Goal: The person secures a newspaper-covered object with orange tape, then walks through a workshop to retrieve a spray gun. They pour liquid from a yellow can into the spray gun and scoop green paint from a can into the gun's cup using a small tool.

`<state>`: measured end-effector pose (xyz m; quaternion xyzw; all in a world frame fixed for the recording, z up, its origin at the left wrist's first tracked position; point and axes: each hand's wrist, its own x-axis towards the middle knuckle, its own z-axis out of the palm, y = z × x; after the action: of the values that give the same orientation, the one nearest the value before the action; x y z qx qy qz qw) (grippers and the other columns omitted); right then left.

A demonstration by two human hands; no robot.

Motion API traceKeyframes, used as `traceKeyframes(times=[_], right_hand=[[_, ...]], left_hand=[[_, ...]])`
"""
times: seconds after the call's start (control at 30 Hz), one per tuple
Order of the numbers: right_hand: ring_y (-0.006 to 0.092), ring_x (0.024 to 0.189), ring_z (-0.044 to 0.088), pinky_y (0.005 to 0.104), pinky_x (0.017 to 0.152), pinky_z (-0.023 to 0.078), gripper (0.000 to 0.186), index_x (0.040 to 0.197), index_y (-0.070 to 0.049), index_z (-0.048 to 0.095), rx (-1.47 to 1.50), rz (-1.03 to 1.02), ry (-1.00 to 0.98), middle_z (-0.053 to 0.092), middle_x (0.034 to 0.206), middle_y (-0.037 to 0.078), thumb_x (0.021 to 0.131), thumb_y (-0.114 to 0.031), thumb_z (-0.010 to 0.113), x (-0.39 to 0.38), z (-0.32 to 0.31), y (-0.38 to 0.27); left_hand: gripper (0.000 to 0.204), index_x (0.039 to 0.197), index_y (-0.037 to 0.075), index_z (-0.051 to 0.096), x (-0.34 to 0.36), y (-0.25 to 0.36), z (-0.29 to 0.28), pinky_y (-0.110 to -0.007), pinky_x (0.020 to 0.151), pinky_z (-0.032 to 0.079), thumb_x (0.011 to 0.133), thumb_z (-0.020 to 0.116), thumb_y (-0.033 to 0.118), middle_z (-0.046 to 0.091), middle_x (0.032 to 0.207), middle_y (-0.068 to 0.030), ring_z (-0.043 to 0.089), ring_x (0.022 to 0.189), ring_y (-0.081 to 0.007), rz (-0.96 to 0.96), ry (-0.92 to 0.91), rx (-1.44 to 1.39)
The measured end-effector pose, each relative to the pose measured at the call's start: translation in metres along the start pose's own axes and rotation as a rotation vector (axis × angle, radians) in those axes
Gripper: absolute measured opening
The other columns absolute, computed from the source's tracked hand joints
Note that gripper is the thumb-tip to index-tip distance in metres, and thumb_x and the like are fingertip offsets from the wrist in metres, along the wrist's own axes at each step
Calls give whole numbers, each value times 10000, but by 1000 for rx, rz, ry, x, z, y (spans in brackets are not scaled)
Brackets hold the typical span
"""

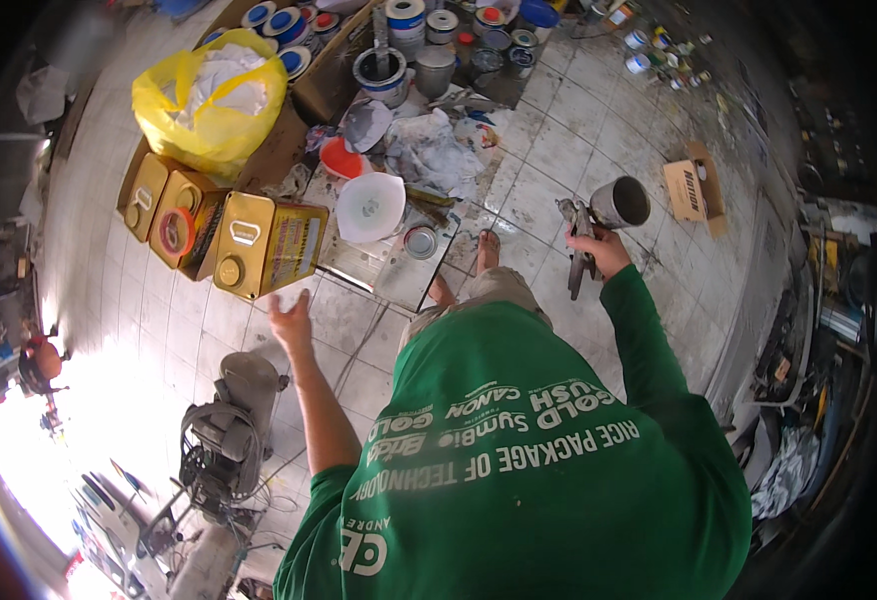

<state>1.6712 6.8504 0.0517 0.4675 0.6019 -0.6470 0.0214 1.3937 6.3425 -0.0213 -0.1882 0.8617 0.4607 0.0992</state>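
My right hand (pixel 609 252) grips a spray gun (pixel 581 268) with a grey metal cup (pixel 615 206) on it. The cup's round mouth faces up, dark inside. Out to the left, my left hand (pixel 291 324) is held with its fingers apart and nothing in it. Nearest to that hand stands a square gold tin (pixel 254 235) with a handle and a round cap. On the low table in front lie a white plastic bowl (pixel 370 208) and a small open can (pixel 421 243). An open paint can (pixel 380 78) behind them has a stirring stick in it.
More gold tins stand farther left, a roll of tape (pixel 177 231) on one. A yellow bag (pixel 214 105) sits behind them. Several paint cans crowd the far side. A compressor (pixel 227 440) is at the lower left; a cardboard box (pixel 692 190) lies on the right floor.
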Motion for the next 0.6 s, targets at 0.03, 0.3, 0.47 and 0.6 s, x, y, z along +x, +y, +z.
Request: traceKeyframes(times=[0.03, 0.3, 0.47, 0.6], right_hand=[[140, 877, 626, 292, 814, 467, 348, 1061, -34, 733, -15, -9, -6, 706, 956, 14, 761, -195, 806, -2, 5, 0], [80, 724, 564, 269, 620, 443, 298, 1011, -62, 729, -87, -10, -113, 654, 851, -33, 781, -235, 807, -5, 27, 8], [88, 723, 569, 268, 630, 458, 306, 1019, -56, 727, -122, 16, -153, 656, 856, -25, 787, -238, 809, -12, 33, -6], [92, 748, 581, 267, 652, 474, 354, 1025, -34, 719, -206, -46, -142, 655, 857, -17, 776, -265, 818, -20, 22, 0]], left_hand=[[643, 1300, -20, 569, -11, -12, 5, -313, 726, 567, 777, 877, 191, 659, 1115, -134, 691, 807, -201, 151, 5, 89], [938, 1470, -8, 409, -71, 41, 96, -403, 872, 548, 709, 903, 228, 531, 1357, -200, 609, 1133, -307, 472, -246, -3], [1018, 1433, 18, 436, -28, 76, 140, -467, 992, 489, 558, 934, 172, 521, 1378, -208, 512, 1275, -381, 815, -247, 22], [934, 1395, 32, 484, -26, 117, 144, -436, 983, 492, 579, 920, 162, 611, 1259, -179, 602, 1159, -349, 731, -434, -130]])
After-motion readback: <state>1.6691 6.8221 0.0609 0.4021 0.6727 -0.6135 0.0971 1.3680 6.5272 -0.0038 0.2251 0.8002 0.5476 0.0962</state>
